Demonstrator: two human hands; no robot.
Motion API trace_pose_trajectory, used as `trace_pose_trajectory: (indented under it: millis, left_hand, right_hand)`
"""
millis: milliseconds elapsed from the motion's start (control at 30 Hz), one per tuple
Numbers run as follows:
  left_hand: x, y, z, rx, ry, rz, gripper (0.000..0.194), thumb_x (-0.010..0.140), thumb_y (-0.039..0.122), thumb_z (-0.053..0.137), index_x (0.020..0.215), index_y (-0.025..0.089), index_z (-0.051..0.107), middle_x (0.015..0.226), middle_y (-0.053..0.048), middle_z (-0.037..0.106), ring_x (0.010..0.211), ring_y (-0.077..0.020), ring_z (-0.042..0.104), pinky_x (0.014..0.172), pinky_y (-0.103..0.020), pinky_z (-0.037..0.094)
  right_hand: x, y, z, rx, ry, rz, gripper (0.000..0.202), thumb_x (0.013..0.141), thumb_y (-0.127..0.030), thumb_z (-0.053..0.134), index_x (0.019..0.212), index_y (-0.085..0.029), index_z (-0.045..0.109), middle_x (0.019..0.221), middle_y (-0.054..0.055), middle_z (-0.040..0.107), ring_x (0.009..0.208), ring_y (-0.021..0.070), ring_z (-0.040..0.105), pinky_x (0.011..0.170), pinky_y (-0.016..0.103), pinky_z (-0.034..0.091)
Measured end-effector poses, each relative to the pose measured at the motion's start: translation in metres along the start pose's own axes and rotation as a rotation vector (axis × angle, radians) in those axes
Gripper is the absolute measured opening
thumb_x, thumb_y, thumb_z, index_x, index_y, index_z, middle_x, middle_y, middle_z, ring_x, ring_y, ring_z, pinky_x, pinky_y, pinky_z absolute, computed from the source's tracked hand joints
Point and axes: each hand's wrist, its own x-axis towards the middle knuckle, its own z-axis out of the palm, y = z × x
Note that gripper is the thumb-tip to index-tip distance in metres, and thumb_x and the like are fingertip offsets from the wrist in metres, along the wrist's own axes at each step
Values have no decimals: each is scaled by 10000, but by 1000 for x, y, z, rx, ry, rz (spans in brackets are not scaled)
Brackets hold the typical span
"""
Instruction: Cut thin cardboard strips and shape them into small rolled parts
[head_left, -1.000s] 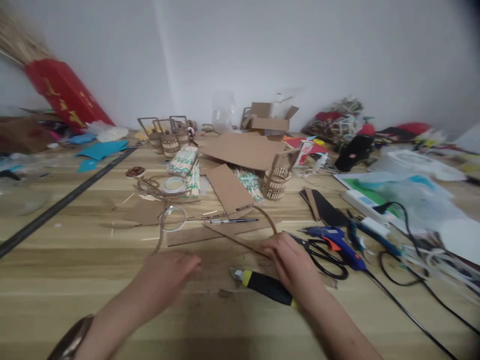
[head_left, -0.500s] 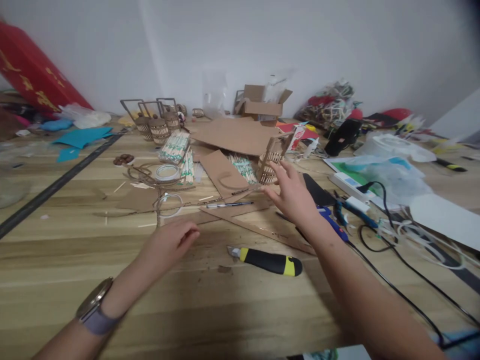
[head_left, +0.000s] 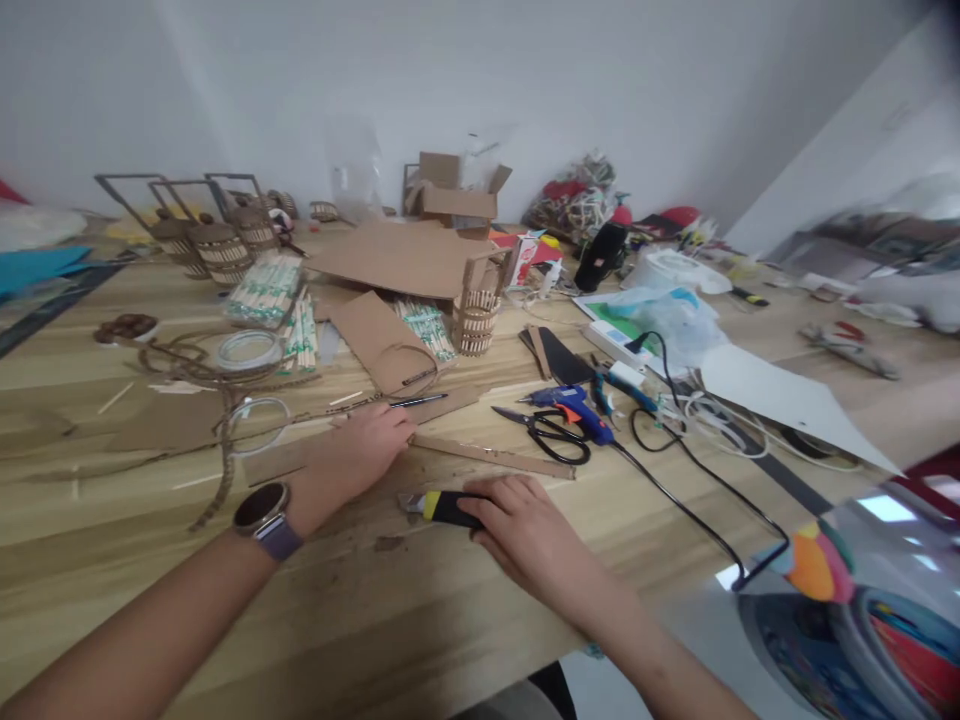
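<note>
My right hand [head_left: 525, 530] has its thumb and fingers closed around the black handle of a yellow-and-black utility knife [head_left: 450, 508]. The blade points left, and the knife lies low at the tabletop. My left hand [head_left: 366, 448], with a watch [head_left: 262, 508] on its wrist, rests with curled fingers over a flat cardboard strip [head_left: 281, 458] and across a pen [head_left: 421, 401]. Its fingertips are partly hidden, so what they grip does not show. A narrow cardboard strip [head_left: 495, 458] runs rightward from beside the left hand. Scissors with black handles [head_left: 556, 436] lie beyond the right hand.
A blue glue gun [head_left: 574, 405] trails a black cable to the right. Small stick-covered buckets [head_left: 225, 258] stand at the back left; another bucket [head_left: 478, 320] stands mid-table. Cord coils, tape rolls [head_left: 249, 350], stick bundles [head_left: 264, 288] and cardboard sheets [head_left: 394, 260] lie around.
My right hand has come back from near the mid-table bucket and closed on the utility knife. My left hand has reached forward onto the cardboard strip and pen. The view has swung right.
</note>
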Motion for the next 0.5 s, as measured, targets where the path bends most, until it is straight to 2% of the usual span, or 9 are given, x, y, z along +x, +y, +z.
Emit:
trace_pose_trajectory:
  millis: [167, 333, 500]
  left_hand:
    - [1, 7, -6, 35, -24, 2, 297, 918, 5, 376, 933, 138, 641, 1007, -94, 641, 986, -248, 556, 902, -374, 423]
    - [-6, 3, -12, -27, -50, -65, 289, 908, 4, 356, 924, 147, 607, 989, -103, 652, 962, -236, 579, 891, -365, 433]
    - [-28, -9, -16, -163, -154, -138, 302, 968, 140, 318, 912, 166, 614, 907, -78, 688, 813, -201, 625, 724, -299, 475]
  right_hand:
    - [-3, 1, 9, -45, 72, -96, 292, 874, -132, 582, 1156, -193, 623, 1070, 85, 702, 965, 238, 633, 887, 402, 482]
    - [1, 2, 10, -102, 112, -180, 286, 859, -97, 549, 1131, -147, 623, 947, 78, 716, 879, 247, 646, 784, 384, 509]
    - [4, 2, 6, -75, 80, -218, 256, 855, -69, 499, 1055, -150, 635, 850, 66, 695, 809, 242, 643, 734, 380, 520]
